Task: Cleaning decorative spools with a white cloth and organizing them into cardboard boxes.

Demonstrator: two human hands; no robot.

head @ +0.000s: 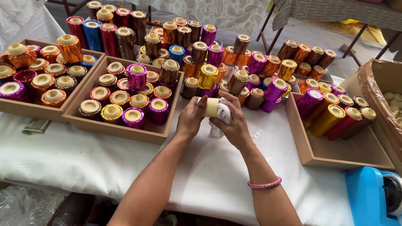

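White-clothed table (96,161), bare front strip, left hand (190,117) and right hand (231,126) gripping pale cylinder (211,107), trays (118,128) beside.

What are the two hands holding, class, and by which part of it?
A small cream cylinder with white wrapping, held between both hands: left hand at its left end, right hand around the wrapped right side.

Counts: 3 shallow brown trays (102,125), 1 blue tape dispenser (380,219), 1 pink bangle (264,184), 2 hands. Foil-wrapped candle holders (136,76): dozens, too many to count exactly.
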